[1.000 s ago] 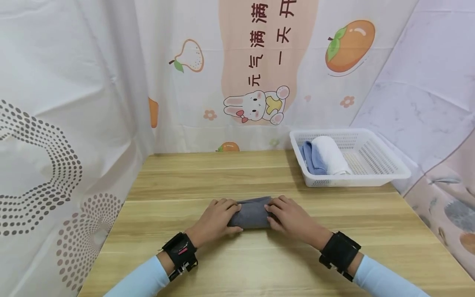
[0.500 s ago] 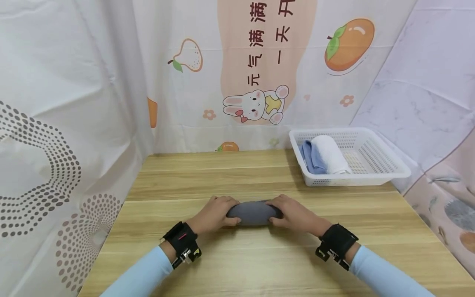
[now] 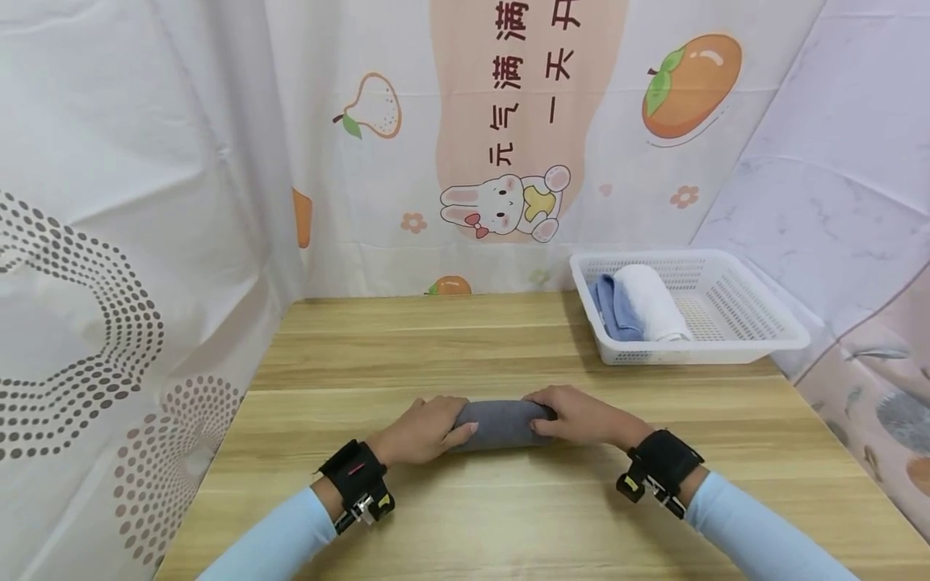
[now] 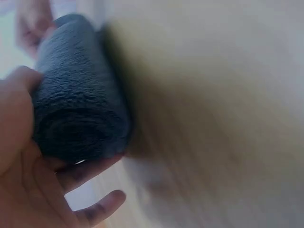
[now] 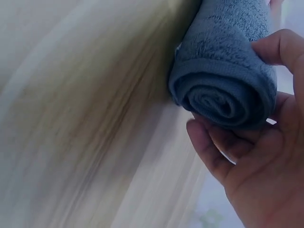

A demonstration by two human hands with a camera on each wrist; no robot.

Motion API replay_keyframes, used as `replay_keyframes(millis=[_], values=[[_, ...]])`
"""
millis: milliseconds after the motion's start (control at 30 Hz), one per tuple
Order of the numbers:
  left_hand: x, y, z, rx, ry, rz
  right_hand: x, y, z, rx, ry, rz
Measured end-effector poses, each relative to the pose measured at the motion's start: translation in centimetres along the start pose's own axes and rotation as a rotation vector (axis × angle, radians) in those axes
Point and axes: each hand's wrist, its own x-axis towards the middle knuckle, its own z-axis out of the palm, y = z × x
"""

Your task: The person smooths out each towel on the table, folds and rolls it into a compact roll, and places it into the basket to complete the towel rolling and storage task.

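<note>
A dark grey-blue towel [image 3: 501,424], rolled into a cylinder, lies crosswise near the middle of the wooden table. My left hand [image 3: 424,429] grips its left end, thumb on the near side and fingers over the far side. At the other end my right hand [image 3: 579,415] holds the roll in the same way. The right wrist view shows the spiral end of the rolled towel [image 5: 223,90] between thumb and curled fingers. In the left wrist view the other spiral end of the towel [image 4: 78,128] is dark and somewhat blurred.
A white perforated basket [image 3: 697,351] stands at the table's back right. Inside its left part lie a rolled white towel [image 3: 649,303] and a folded blue towel [image 3: 617,311]. A printed curtain [image 3: 363,194] hangs behind the wooden table [image 3: 407,339].
The grey-blue towel has gone from a flatter bundle with a loose far edge to a tighter, rounder roll. Both hands have shifted their hold to its ends; the thumbs now lie over its near side.
</note>
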Motion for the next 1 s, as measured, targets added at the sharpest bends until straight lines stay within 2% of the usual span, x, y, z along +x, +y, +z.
replay_keyframes(millis=[133,267,367,500,633,733,867,1000], values=[[-0.3,0.0,0.8,0.132,-0.001,-0.022,-0.3,-0.8,1.2,-0.156,0.075,-0.044],[-0.4,0.1,0.9,0.221,-0.024,-0.023,-0.9,-2.0,3.3,-0.374,0.073,0.028],[-0.5,0.0,0.7,0.206,-0.043,-0.027,-0.8,-2.3,4.4,-0.500,0.073,0.048],[-0.4,-0.1,0.5,0.150,-0.055,-0.035,0.0,-1.8,5.3,-0.617,0.209,-0.011],[-0.1,0.1,0.4,0.084,-0.073,-0.031,0.5,-1.2,6.1,-0.679,0.303,-0.090],[0.1,0.2,0.3,0.065,-0.071,-0.053,1.0,-0.8,6.1,-0.678,0.314,-0.119],[0.0,0.5,0.3,0.111,-0.037,-0.091,2.3,-0.5,5.3,-0.652,0.270,-0.097],[-0.1,1.3,0.6,0.201,0.015,-0.069,3.1,-0.1,4.4,-0.619,0.214,-0.066]])
